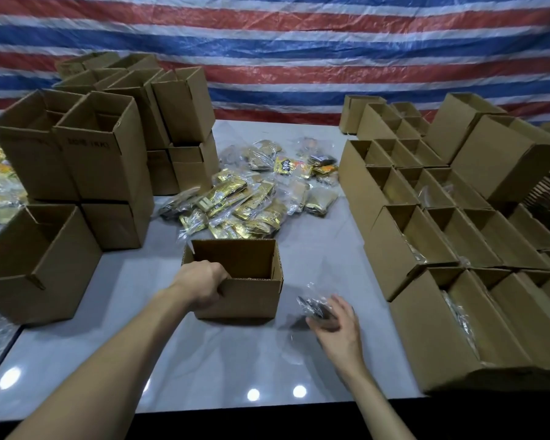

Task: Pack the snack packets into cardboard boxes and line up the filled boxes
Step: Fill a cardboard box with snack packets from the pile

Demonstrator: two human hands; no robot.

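"At the front of the worktop [204,360], look at the fingers first. The left hand [204,285] has them curled over the near-left rim of the open box [245,296], clamped on the cardboard."

"And the right hand [337,328]?"

"Fingers spread and half bent over a clear packet [315,308] with something dark inside. It's smeared with motion, so I cannot tell whether they pinch it or only touch it."

"Where does the packet lie from the box?"

"Just beside it, off the near-right corner and low over the worktop. The box mouth sits up and to the left of those fingers, so I'd judge the packet must rise over the right wall and go in leftward. The right hand is the nearer; the left only steadies."

"Its long axis?"

"Too crumpled and blurred to say. The near wall hides the box floor too, so I can't see what's inside."

"And beyond?"

"The heap of snack packets [251,192] lies behind the box, empty boxes [102,160] are stacked to the left, and rows of filled boxes [458,249] stand to the right — the frame cuts off their outer edge."
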